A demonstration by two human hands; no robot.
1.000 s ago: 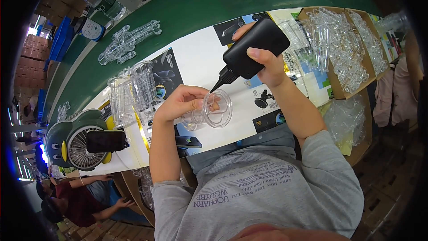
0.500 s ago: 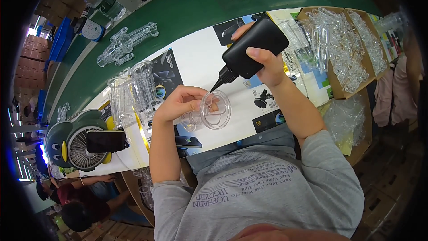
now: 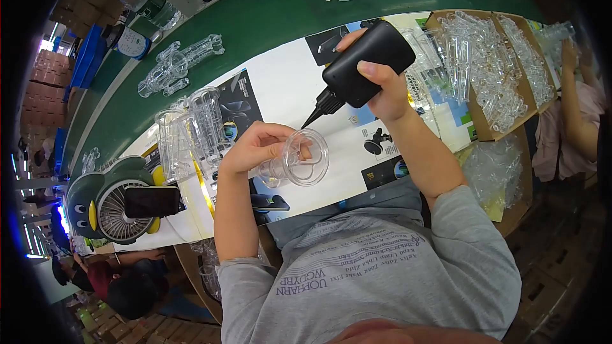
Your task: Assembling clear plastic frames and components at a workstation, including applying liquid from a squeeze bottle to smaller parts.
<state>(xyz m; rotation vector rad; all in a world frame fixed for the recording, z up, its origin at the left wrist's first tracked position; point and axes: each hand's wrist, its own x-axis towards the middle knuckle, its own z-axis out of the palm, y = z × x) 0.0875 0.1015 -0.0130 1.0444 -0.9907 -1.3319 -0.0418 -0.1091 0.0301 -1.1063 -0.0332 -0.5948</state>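
Observation:
My left hand is closed around a clear plastic part with a round rim, held above the printed cardboard near my body. Part of its tube shows below my fingers. My right hand grips a black squeeze bottle, tilted so that its narrow pointed nozzle slants down to the left. The nozzle's tip is close to the upper edge of the clear rim; whether they touch I cannot tell. Several clear plastic tubes stand to the left of my left hand.
A cardboard box full of clear parts stands at right, a plastic bag below it. At left are a penguin-shaped fan and a phone. Clear assemblies lie on the green table. Other people sit at both sides.
The bottle and its nozzle have shifted slightly to the right along the rim. My left hand has barely moved. At the far right, another person's arm has come into view.

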